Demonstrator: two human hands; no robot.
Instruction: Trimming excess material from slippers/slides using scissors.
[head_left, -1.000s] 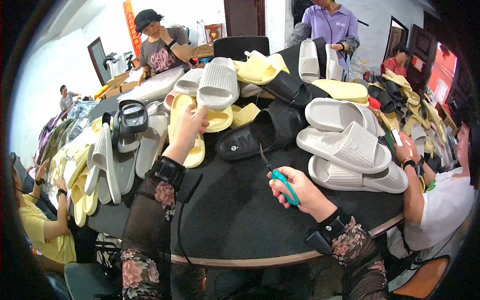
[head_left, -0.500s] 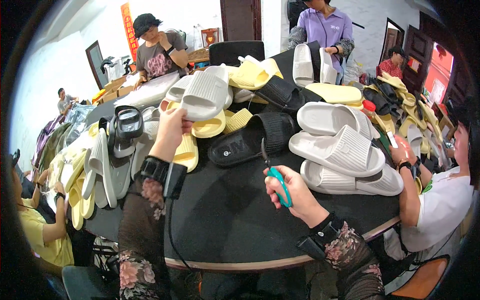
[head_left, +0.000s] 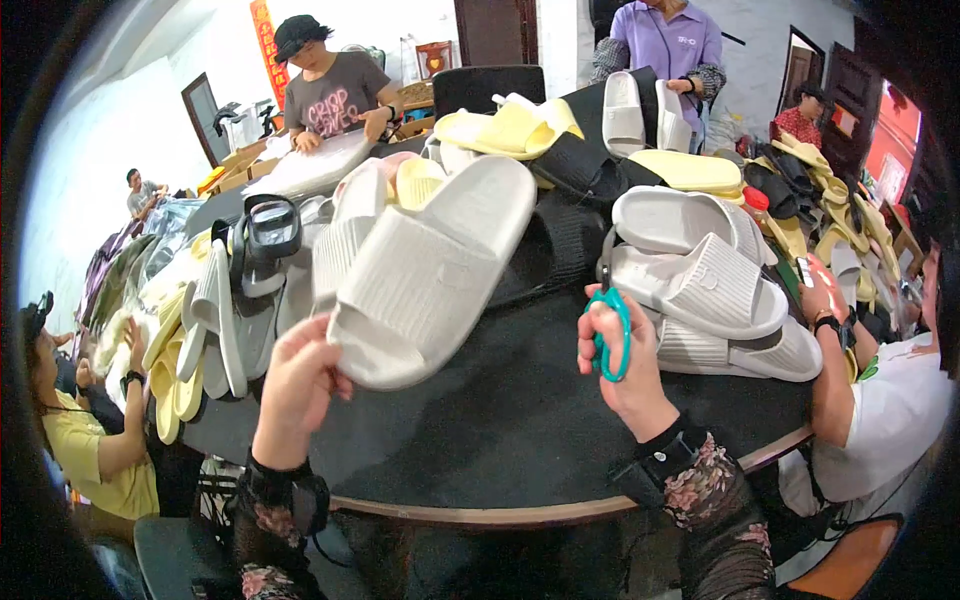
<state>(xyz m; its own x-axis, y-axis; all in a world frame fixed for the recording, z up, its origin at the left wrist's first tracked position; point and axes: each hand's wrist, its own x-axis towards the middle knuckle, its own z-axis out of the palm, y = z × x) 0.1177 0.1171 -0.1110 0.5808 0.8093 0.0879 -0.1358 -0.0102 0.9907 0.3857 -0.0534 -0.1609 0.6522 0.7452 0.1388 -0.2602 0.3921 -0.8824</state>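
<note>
My left hand (head_left: 298,385) pinches a light grey slide sandal (head_left: 420,285) by its lower end, holding it tilted above the table with the ribbed strap facing me. Teal-handled scissors (head_left: 612,335) are gripped in my right hand (head_left: 630,365), dark blades pointing up and away. Just beyond the blades lies a stack of grey slides (head_left: 700,290) on the right side of the table. A black slide (head_left: 545,250) rests behind the held one, partly covered by it.
The black table (head_left: 470,440) curves along its near edge. At left, grey, black and yellow slides (head_left: 165,385) are heaped; more yellow slides (head_left: 510,130) lie at the back. People work around the table, one close at right (head_left: 880,410) and one at left (head_left: 105,450).
My left hand has brought the grey slide from the pile toward me and lower. My right hand, still holding the scissors, has shifted a little to the right.
</note>
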